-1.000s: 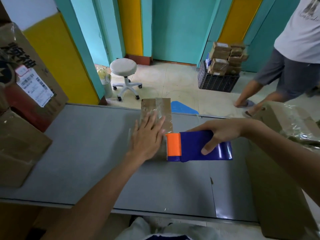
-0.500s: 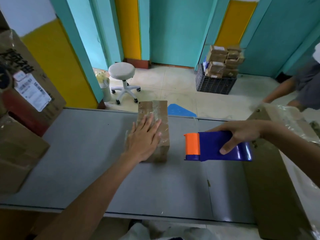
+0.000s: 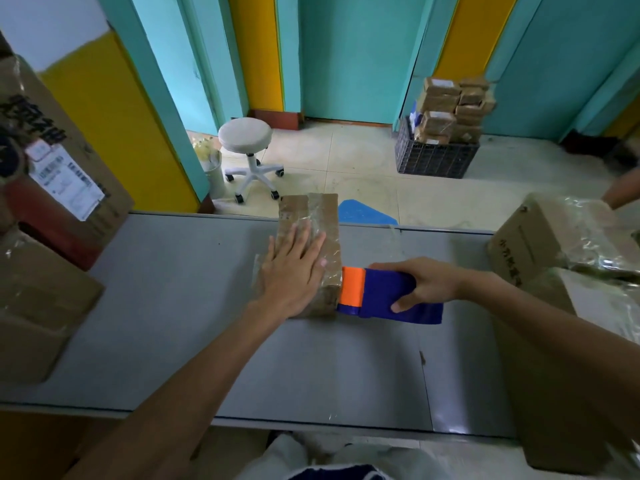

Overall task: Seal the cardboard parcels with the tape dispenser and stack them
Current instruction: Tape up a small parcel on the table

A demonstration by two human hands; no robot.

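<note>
A small cardboard parcel [image 3: 313, 216] with clear tape on it lies on the grey table [image 3: 173, 306], reaching to the table's far edge. My left hand [image 3: 292, 273] lies flat on its near half, fingers straight. My right hand [image 3: 424, 284] grips a blue tape dispenser [image 3: 391, 296]. The dispenser's orange front touches the parcel's near right side.
Large cardboard boxes [image 3: 48, 188] stand at the table's left end and more boxes [image 3: 554, 244] at the right end. Beyond the table are a white stool [image 3: 247, 147], a black crate of parcels [image 3: 436, 157] and another person's hand [image 3: 621, 190] at the right edge.
My right hand pulled the dispenser away to the right, then brought it back against the parcel's right side. My left hand stayed flat on the parcel. The other person moved off to the right.
</note>
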